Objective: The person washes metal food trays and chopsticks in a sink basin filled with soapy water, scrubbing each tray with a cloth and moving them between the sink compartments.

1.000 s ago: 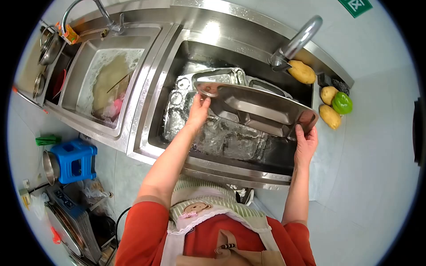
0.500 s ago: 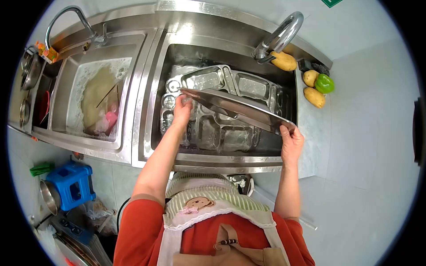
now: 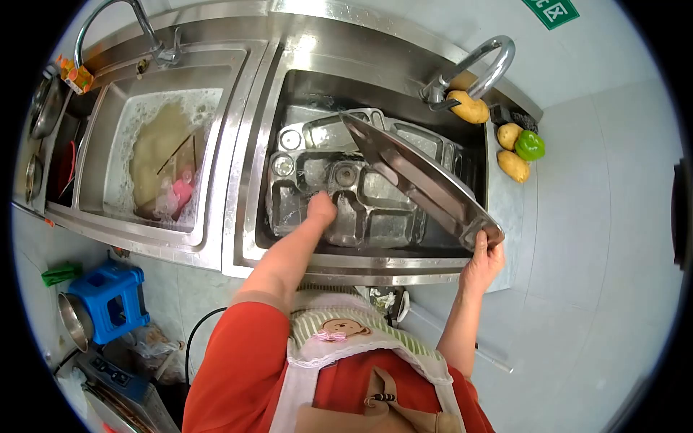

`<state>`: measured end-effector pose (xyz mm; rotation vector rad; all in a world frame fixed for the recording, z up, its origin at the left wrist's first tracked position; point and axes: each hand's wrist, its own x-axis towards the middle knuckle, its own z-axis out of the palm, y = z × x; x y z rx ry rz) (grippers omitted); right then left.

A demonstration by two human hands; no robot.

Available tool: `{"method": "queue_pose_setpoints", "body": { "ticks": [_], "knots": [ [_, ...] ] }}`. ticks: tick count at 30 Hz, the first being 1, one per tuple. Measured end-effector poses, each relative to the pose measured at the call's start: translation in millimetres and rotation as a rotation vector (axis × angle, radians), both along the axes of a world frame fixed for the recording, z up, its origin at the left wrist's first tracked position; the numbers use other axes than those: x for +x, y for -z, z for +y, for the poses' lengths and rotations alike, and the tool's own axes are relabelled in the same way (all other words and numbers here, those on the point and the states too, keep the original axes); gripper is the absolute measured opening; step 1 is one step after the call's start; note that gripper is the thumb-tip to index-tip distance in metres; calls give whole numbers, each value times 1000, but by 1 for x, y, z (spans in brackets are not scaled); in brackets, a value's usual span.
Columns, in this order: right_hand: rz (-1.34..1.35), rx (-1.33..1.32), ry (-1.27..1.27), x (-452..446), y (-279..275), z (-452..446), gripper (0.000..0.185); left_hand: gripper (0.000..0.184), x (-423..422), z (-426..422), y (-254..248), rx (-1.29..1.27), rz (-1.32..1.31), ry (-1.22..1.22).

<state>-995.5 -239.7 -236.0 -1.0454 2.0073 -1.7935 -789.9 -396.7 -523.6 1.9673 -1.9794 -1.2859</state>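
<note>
My right hand grips the near right corner of a steel compartment tray, which is tilted over the right sink. The tray's far end points up and left. Several more compartment trays lie in water inside this sink. My left hand is down among them, left of the raised tray. Its fingers are bent and partly hidden at the water, so what they hold, if anything, does not show.
The left sink holds cloudy, foamy water, thin sticks and a pink item. A faucet arches behind the right sink. Potatoes and a green pepper sit to the right. A blue stool stands lower left.
My left hand has let go of the raised tray and moved down to the trays in the water. The raised tray now slants more steeply, still in my right hand.
</note>
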Motion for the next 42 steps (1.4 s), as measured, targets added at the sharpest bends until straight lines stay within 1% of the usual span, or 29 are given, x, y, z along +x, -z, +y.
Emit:
{"method": "queue_pose_setpoints", "body": {
  "ticks": [1,2,5,6,7,9,10,12,13,15,16,18,19,21,22,23,25,29,30,31,32,33,34,35,36,39,40,41,42],
  "knots": [
    [-29,-22,54,4,0,-3,9,29,-4,1,-1,-31,-38,-97],
    [-21,-21,64,7,0,-4,6,24,-6,1,-10,-20,-60,-134],
    [-104,-58,100,12,-1,-5,6,20,-12,0,-7,-60,-94,-171],
    [-130,-49,85,10,-1,-3,8,17,-15,-1,-7,-18,-145,-144],
    [-125,-47,107,4,6,0,8,17,-16,0,-7,-16,-141,-122],
    [-125,-26,104,-15,21,11,13,17,-19,-1,-17,-2,-205,-85],
    [-172,-33,135,-16,21,10,14,16,-20,0,-19,-12,-205,-103],
    [-319,-132,116,-23,22,7,18,18,-23,5,-9,-38,-199,-133],
    [-346,-134,75,-33,28,11,25,19,-23,6,-2,-55,-199,-152],
    [-453,-199,89,-47,39,15,29,27,-22,7,1,-99,-189,-147],
    [-506,-220,114,-53,44,18,30,27,-22,7,1,-113,-185,-109],
    [-616,-250,150,-64,50,22,31,29,-21,4,0,-100,-141,-143],
    [-617,-266,170,-68,52,24,31,29,-21,3,0,-111,-143,-121],
    [-685,-282,176,-77,60,28,32,26,-20,0,1,-80,-69,-170],
    [-700,-276,177,-80,65,31,30,23,-18,0,13,-133,-26,-209],
    [-704,-284,191,-81,64,32,30,23,-14,-2,14,-137,-30,-194],
    [-661,-255,186,-82,62,32,28,22,-10,-7,15,-140,93,-196],
    [-656,-263,176,-85,67,33,22,16,-12,-17,-16,-100,191,-215],
    [-663,-281,213,-84,65,31,20,17,-11,-18,-17,-126,304,-225],
    [-634,-283,180,-85,69,32,20,20,-5,-23,3,-199,144,-185],
    [-692,-328,153,-83,67,29,22,22,-8,-21,-24,-210,90,-194],
    [-664,-327,118,-84,73,30,23,21,-7,-23,-36,-195,74,-157],
    [-667,-314,116,-83,71,29,25,20,-4,-24,-37,-256,84,-143],
    [-647,-286,95,-83,76,30,34,19,-5,-24,-51,-294,135,-147],
    [-648,-288,78,-80,72,27,35,19,-5,-26,-66,-318,91,-119],
    [-564,-271,45,-77,68,27,36,21,-4,-30,-102,-431,175,-131],
    [-633,-300,92,-75,61,25,29,20,-3,-36,-113,-445,229,-128],
    [-629,-308,48,-77,57,27,29,20,0,-42,-125,-461,281,-128],
    [-639,-319,36,-84,59,31,30,20,2,-50,-145,-437,220,-84]
  ]
}}
